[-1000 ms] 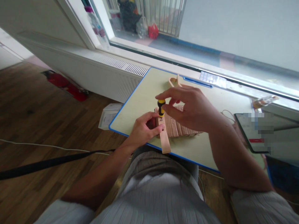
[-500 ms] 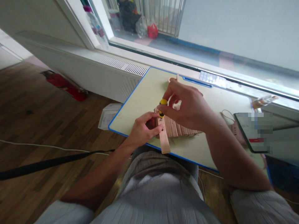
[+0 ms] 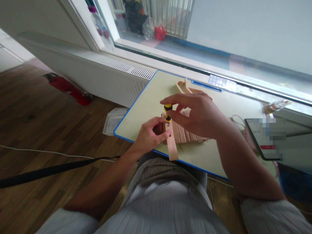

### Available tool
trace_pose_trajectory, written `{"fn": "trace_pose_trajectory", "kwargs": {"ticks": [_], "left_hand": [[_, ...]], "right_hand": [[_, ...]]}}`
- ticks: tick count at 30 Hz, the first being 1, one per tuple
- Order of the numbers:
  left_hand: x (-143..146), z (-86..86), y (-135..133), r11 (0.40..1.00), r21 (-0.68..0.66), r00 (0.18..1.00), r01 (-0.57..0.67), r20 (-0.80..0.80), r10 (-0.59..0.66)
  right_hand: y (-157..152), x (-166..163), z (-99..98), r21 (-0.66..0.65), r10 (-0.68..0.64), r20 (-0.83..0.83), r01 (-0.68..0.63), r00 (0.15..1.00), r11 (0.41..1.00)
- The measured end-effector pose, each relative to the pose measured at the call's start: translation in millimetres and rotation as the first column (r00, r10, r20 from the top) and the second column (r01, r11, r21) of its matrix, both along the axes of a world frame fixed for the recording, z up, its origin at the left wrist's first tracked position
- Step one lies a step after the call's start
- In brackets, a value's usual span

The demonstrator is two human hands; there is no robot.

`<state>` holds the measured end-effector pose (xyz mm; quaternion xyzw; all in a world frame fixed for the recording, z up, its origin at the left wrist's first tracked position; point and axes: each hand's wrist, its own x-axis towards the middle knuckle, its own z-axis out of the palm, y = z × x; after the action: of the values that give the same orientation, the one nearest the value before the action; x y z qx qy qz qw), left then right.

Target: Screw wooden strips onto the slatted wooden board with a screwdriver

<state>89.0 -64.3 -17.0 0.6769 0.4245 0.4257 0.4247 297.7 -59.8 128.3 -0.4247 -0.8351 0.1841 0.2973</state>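
My right hand (image 3: 192, 110) grips a short yellow-and-black screwdriver (image 3: 168, 112) between thumb and fingers, its index finger stretched over the top. The screwdriver stands nearly upright, tip down at a screw on a pale wooden strip (image 3: 172, 148). My left hand (image 3: 151, 133) pinches that strip from the left, thumb on its near side by a dark hole and fingers on the far side. Under the strip lies a ridged, reddish-brown wooden piece (image 3: 186, 133), partly hidden by my right hand. Beyond the hands rest bent light-wood pieces (image 3: 185, 86).
The small table (image 3: 143, 104) has a blue rim and stands against the radiator (image 3: 124, 68) and window. A tablet or phone (image 3: 260, 138) leans at the right, near a clear bottle (image 3: 276, 106). On the floor at left are a fire extinguisher (image 3: 68, 89) and a white box (image 3: 114, 120).
My right index finger has lifted and straightened over the screwdriver's top, and the hand has shifted slightly, uncovering more of the bent wood behind. My left hand stays in place.
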Motion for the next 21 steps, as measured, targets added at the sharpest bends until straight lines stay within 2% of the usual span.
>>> {"fn": "trace_pose_trajectory", "kwargs": {"ticks": [10, 21], "left_hand": [[-0.3, -2.7, 0.7, 0.999, 0.035, 1.0, -0.009, -0.007, 0.01], [0.4, -3.8, 1.0, 1.0, 0.001, 1.0, 0.004, 0.016, -0.004]], "right_hand": [[1.6, 3.8, 0.7, 0.052, 0.019, 0.012, -0.02, 1.0, 0.998], [3.0, -0.2, -3.1, 0.072, -0.043, 0.013, 0.042, 0.999, 0.997]]}}
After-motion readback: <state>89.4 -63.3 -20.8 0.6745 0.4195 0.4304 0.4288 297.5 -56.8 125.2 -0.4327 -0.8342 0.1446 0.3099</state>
